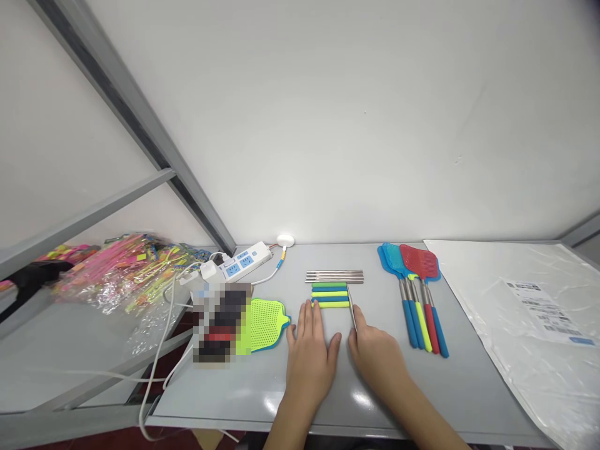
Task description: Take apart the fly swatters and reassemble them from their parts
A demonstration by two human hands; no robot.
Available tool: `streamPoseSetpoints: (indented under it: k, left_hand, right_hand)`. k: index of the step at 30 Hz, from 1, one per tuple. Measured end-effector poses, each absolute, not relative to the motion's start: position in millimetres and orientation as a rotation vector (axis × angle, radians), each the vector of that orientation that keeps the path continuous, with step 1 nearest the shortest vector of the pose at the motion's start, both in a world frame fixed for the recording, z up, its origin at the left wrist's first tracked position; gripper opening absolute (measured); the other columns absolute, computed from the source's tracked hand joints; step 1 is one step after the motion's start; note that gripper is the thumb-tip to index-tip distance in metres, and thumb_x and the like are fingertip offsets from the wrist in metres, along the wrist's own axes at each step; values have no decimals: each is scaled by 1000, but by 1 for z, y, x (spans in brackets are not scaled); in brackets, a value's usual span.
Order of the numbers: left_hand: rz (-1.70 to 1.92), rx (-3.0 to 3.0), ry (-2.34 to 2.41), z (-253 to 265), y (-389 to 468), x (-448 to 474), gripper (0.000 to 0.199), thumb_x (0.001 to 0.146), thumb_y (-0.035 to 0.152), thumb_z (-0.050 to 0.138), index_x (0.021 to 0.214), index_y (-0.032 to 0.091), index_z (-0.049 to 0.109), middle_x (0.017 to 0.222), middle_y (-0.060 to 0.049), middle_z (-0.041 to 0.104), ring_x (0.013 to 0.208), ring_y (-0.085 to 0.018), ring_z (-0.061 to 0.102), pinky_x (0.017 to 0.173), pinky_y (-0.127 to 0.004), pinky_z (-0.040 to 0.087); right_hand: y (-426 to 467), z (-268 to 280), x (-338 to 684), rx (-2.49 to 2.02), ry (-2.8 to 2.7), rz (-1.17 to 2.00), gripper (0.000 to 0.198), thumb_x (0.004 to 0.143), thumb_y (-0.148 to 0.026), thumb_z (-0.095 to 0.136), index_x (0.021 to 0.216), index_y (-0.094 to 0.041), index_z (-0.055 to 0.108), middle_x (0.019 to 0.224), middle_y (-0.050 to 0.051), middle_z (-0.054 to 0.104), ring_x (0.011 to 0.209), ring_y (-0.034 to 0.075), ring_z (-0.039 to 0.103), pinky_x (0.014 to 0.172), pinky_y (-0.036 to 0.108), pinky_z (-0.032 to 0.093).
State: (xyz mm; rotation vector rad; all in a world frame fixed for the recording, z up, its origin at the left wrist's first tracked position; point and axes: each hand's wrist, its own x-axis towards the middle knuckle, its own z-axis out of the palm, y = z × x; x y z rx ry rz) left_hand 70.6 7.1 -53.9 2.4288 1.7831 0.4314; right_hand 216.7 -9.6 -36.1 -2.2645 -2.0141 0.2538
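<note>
Head view: hands [309,350] [379,356] at coloured grips [330,294]; label [546,311] on package [506,328] illegible.

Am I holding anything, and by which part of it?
Your right hand pinches a thin metal piece at its near end; your left hand rests its fingertips at the nearest yellow-green tube, gripping nothing.

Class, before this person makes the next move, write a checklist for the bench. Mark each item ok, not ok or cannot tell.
1. Rod gripped by the right hand: ok, near the handles' right ends.
2. Left hand at the handles: ok, fingertips at the nearest one's left end.
3. Handles laid side by side: ok, five in a row.
4. Rod touching the handles: cannot tell.
5. Other rods kept together: ok, just beyond the handles.
6. Swatters laid singly: not ok, their heads overlap.
</note>
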Motion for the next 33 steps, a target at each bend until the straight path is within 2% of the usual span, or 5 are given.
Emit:
streamPoseSetpoints:
  k: [17,22,28,33]
  left_hand:
    - [442,2446,1789,-56,8,71,65,98,41,31,153,12,12,157,-15,25,145,-26,19,109,-51,26]
    - [443,2436,1783,-55,7,70,65,98,41,31,153,12,12,157,-15,25,145,-27,18,109,-52,26]
    - [432,2422,1788,-54,6,71,64,98,40,31,153,12,13,157,-15,24,146,-27,17,111,-52,24]
    - [399,2382,1779,-52,5,72,64,98,40,30,153,12,13,158,-13,20,146,-27,14,111,-53,23]
  right_hand:
    - [-11,-48,220,-2210,-1998,170,49,92,-16,38,140,-8,45,66,8,68,58,22,65,51,28,38]
    - [-15,-45,228,-2191,-1878,382,48,94,-20,36,140,-9,44,67,7,67,60,24,64,53,30,38]
    - [-27,-30,259,-1903,-1610,816,45,96,-38,32,133,-17,46,71,2,66,67,20,64,63,28,45]
    - [0,-1,288,-1791,-1583,827,37,95,-43,35,118,-22,55,76,1,67,75,18,64,72,27,46]
